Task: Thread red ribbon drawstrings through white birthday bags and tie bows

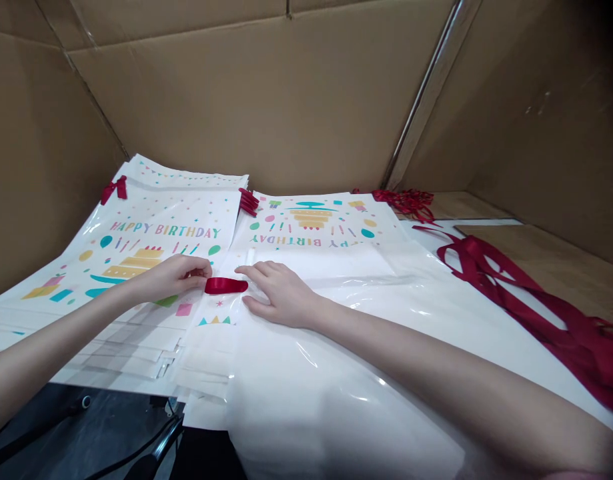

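A loop of dark red satin ribbon (226,286) lies across the edge of a glossy white plastic piece (306,273) printed with upside-down HAPPY BIRTHDAY lettering and a cake. My left hand (173,275) pinches the ribbon's left end between thumb and fingers. At its right end, my right hand (281,293) rests on the plastic, thumb and forefinger spread on either side of the ribbon. Left of it lies a stack of similar printed pieces (166,207), right way up. A small red bow (115,191) sits at that stack's upper left corner.
Loose red ribbons (521,287) trail along the right side, and a red ribbon bundle (406,201) lies at the back. More red ribbon (249,202) pokes out between the stacks. Cardboard walls (246,100) enclose the back and sides. Dark chair parts (156,447) show below the front edge.
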The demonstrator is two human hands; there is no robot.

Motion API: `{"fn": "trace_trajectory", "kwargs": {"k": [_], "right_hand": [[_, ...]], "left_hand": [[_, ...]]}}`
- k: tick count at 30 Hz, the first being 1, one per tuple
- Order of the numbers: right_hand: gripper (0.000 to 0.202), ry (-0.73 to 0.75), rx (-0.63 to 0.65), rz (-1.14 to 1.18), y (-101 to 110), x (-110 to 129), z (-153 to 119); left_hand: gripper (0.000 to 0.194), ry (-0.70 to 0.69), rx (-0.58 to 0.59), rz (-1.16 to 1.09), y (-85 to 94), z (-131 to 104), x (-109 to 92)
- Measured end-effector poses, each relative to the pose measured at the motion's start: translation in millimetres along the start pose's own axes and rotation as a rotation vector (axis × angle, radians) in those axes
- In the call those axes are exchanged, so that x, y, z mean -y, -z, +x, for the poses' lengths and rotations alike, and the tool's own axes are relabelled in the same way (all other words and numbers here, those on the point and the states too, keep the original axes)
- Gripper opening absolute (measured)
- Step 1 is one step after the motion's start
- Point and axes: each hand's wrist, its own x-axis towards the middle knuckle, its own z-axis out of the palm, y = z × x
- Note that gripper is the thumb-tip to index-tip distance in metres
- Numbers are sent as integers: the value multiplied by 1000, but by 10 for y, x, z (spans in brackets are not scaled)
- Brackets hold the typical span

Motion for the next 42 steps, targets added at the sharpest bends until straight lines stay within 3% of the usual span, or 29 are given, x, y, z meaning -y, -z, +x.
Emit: {"fn": "trace_trajectory", "kwargs": {"k": [3, 8, 14, 18, 30, 35, 42], "right_hand": [[41, 7, -18, 11, -2, 0, 3], [38, -4, -34, 31, -2, -3, 3], [43, -13, -22, 35, -18, -17, 0], [45, -16, -21, 39, -21, -17, -6], [42, -11, -15, 54, -8, -13, 2], [41, -10, -18, 56, -6, -12, -4], [40, -8, -14, 44, -19, -25, 4]], "left_hand": [[19, -18, -33, -31, -91, 140, -193], [12, -175, -18, -36, -173, 374, -432], [15, -121, 109, -174, -118, 267, -177], [17, -101, 37, -184, -132, 227, -87], [14, -235, 20, -173, -177, 441, -268], [13, -230, 77, -262, -178, 419, -257], [8, -168, 4, -286, -264, 488, -262]]}}
